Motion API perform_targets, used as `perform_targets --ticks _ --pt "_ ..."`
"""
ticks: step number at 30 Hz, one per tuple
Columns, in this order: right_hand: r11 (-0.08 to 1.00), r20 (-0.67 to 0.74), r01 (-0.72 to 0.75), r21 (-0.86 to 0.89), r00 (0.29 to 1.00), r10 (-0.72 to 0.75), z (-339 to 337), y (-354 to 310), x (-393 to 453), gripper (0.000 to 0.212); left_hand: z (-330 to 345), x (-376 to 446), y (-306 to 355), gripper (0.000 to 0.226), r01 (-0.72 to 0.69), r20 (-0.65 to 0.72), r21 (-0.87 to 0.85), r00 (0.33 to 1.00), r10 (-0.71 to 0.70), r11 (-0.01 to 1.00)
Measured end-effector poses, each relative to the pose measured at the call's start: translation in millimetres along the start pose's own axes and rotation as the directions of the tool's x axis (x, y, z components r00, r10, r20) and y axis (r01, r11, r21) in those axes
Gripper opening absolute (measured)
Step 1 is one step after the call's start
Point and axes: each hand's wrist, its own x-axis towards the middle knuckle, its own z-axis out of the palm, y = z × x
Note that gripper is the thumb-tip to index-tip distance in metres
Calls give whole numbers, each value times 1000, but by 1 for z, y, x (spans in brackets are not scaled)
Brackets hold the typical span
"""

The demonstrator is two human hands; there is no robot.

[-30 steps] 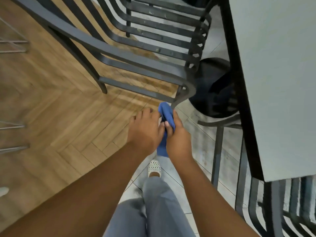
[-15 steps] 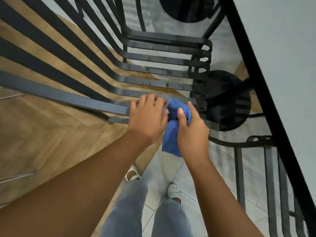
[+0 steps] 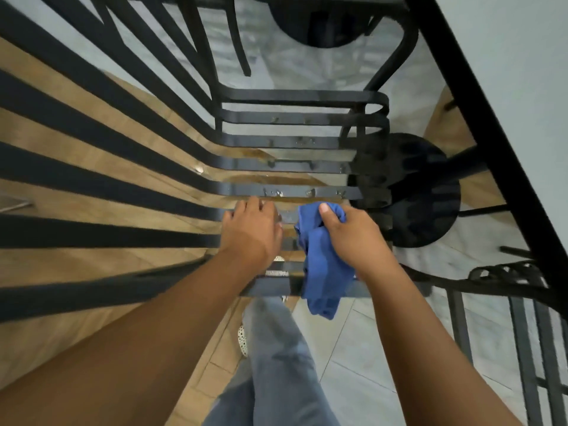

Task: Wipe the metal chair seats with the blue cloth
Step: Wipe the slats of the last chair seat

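Flooring is seen in two finishes: wood herringbone [image 3: 92,272] at left and pale tile [image 3: 362,373] at right, met beneath a dark metal slatted chair [image 3: 295,142]. At right a white table [image 3: 507,56] with a black edge is seen, and its round black base [image 3: 424,192] stands on the floor just beyond the seat. The seat slats are viewed from above and are marked with spots and wet patches. Left hand [image 3: 250,230] is laid palm down on the near slats, its fingers [image 3: 246,207] curled over a slat edge; whether the slat is gripped or only pressed cannot be told. Left forearm is extended from lower left. Right hand [image 3: 350,235] is closed round a bunched blue cloth [image 3: 319,272], thumb on top of the wad, which is pressed against the near slats at the seat's right side; the loose end hangs below the front rail. The hands are held near each other, not touching. Grey trousers [image 3: 276,364] and a white dotted shoe [image 3: 242,339] are seen below. No writing or label is legible.
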Motion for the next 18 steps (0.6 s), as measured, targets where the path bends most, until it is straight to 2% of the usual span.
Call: perform_targets --ticks 11,15,18 --pt "996 75 28 84 997 -35 18 -55 109 39 -20 100 -45 40 77 43 63 996 -80 995" --pt "993 36 57 105 997 -61 26 -73 143 41 -21 130 -60 40 83 3 90 997 -83 993" --pt "988 -46 67 136 997 -61 37 -88 170 45 -19 154 -71 40 83 -26 87 996 -81 993"
